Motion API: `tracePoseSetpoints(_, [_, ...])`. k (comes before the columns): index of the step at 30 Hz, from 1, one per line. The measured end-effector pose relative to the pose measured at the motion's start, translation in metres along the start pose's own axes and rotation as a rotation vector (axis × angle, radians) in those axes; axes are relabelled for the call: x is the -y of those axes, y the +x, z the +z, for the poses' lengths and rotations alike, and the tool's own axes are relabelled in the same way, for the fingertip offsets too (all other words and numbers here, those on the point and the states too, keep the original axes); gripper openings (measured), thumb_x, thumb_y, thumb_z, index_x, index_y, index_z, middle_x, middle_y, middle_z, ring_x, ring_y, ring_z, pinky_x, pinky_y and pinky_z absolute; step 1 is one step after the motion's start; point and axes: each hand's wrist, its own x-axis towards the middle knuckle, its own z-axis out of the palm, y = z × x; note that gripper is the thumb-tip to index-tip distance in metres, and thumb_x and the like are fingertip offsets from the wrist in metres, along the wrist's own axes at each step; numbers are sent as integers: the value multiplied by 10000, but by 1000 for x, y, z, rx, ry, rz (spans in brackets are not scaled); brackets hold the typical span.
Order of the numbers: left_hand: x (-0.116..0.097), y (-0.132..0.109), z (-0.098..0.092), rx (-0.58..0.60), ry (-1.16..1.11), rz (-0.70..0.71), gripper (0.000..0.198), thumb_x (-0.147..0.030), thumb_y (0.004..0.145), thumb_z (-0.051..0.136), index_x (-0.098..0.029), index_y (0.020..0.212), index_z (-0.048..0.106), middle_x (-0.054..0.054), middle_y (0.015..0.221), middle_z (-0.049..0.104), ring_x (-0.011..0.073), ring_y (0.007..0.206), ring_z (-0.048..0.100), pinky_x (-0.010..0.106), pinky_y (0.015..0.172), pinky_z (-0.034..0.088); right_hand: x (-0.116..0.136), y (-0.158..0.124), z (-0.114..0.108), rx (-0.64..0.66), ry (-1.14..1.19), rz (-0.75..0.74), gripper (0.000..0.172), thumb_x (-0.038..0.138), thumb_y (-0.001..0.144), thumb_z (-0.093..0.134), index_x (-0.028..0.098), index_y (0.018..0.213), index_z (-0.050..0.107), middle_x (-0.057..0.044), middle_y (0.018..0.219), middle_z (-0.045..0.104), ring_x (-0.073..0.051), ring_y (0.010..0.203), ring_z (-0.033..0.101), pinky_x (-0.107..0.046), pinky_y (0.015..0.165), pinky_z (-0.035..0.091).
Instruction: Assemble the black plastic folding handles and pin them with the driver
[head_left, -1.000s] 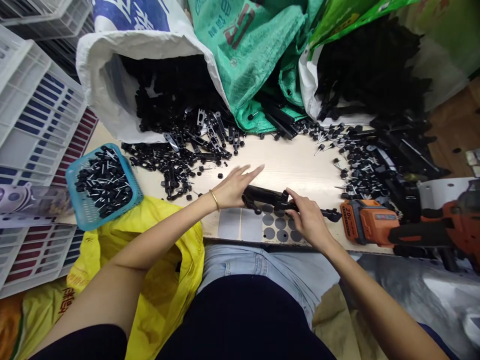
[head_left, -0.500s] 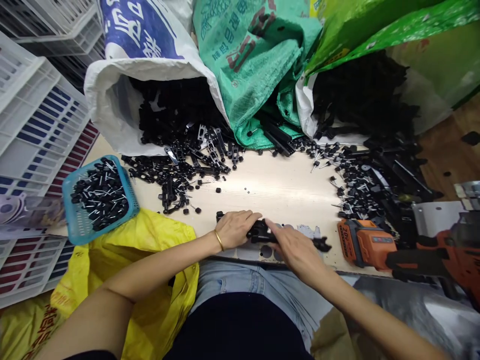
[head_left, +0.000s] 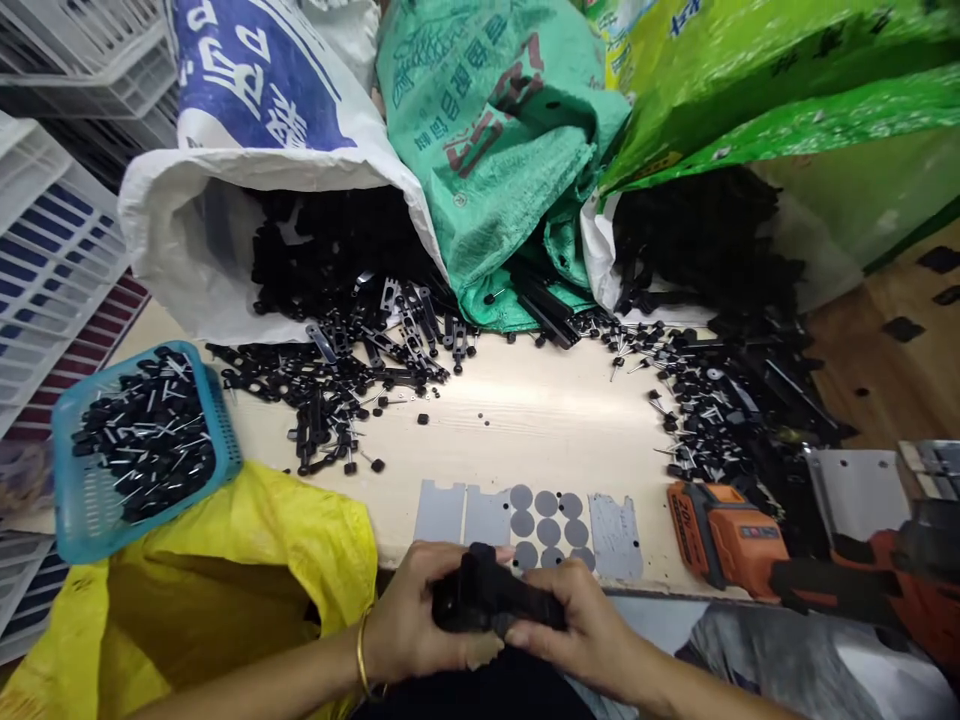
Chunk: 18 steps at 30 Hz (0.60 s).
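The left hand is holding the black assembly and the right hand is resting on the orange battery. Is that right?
Not quite: the right hand isn't on the orange battery; the head view shows it gripping the black assembly too. The left hand does hold that assembly.

Towards 6 o'clock, the left hand [head_left: 412,625] and right hand [head_left: 589,630] face each other, both curled into a grip. The left forearm [head_left: 285,680] enters from 7 o'clock, its thumb [head_left: 465,650] pointing to 3. The right forearm [head_left: 675,690] enters from 5 o'clock, its hand angled towards 10. The thumb tips lie close together; whether they touch is unclear.
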Motion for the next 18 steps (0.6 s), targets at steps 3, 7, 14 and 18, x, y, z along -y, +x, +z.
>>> tracePoseSetpoints(3, [-6,6,-3,-68,-29,-12,493,-577,649,690,-191,953,715,68,838,697,243,920,605,340,794,516,0,11,-7,-27,89,-4,512,600,745,553,165,545,368,70,506,244,-34,474,209,-202,432,147])
tracePoseSetpoints(7, [-12,12,-6,-99,-123,-48,545,-550,628,728,-226,1064,682,82,1075,682,308,1143,537,455,984,434,7,22,-5,-21,173,-8,509,582,713,607,163,542,376,72,502,243,-32,478,209,-204,440,149])
tracePoseSetpoints(14, [-7,32,5,-235,-421,-172,668,-621,751,567,-266,1311,490,73,1289,566,303,1164,551,451,938,507,13,47,17,-222,461,-49,577,749,743,414,201,584,329,48,516,281,-75,502,280,-217,465,261])
tracePoseSetpoints(18, [2,52,7,-249,-237,-25,807,-671,755,519,-232,1404,328,125,1388,457,313,1271,442,474,994,461,3,66,4,-396,110,-173,639,699,846,85,204,835,489,-45,745,494,-165,706,482,-276,607,414])
